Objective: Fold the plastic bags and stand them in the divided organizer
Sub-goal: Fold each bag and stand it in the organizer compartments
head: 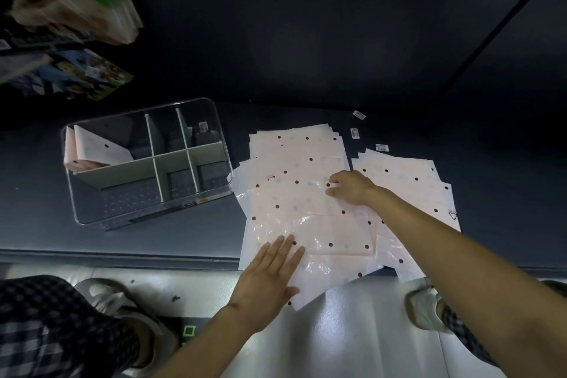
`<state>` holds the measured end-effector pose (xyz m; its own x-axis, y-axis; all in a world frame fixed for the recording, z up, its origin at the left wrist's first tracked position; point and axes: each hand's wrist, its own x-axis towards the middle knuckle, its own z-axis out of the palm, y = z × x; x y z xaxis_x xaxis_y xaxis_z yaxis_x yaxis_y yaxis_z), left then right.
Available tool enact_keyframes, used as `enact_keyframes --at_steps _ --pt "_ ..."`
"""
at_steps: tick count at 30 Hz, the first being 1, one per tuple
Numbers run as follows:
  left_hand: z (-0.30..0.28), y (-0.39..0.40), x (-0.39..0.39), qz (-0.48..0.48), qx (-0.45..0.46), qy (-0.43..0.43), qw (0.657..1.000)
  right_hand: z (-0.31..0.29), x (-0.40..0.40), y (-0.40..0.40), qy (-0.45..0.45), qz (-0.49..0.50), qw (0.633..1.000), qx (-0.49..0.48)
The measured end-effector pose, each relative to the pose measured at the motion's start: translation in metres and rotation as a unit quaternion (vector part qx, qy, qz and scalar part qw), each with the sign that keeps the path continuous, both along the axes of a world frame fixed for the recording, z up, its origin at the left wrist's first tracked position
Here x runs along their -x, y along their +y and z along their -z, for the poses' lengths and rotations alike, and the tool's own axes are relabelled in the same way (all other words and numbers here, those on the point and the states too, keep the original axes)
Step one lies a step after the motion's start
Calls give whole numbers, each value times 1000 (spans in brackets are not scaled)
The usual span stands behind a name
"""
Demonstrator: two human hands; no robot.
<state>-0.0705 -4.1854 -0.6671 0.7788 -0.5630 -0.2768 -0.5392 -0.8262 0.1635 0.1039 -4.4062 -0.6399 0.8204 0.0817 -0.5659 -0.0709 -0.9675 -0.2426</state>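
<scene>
Left hand (270, 273) flat on top bag (306, 218) overhanging tabletop (122, 239), right hand (348, 187) pinching its far edge; slick stack may slide off, organizer (147, 159) far left.

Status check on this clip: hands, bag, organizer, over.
Left hand flat on top bag; right hand pinching its far edge. Organizer holds folded bags in one compartment only. Nothing blocking.
</scene>
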Motion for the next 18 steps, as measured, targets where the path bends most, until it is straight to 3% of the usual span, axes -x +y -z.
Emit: enact_keyframes --at_steps 7,11,13,16,18 --pt "14 0 -2 4 -5 6 1000 -1 6 4 -22 0 999 42" --pt "14 -1 -1 -1 -13 14 1000 0 46 18 -250 -13 967 41" --pt "15 -3 -2 4 -31 9 999 5 86 32 -330 -108 938 -11" --pt "14 -3 -2 6 -39 12 999 19 149 43 -271 -270 924 3" --pt "12 -3 -2 3 -37 17 999 25 172 31 -216 -285 933 48"
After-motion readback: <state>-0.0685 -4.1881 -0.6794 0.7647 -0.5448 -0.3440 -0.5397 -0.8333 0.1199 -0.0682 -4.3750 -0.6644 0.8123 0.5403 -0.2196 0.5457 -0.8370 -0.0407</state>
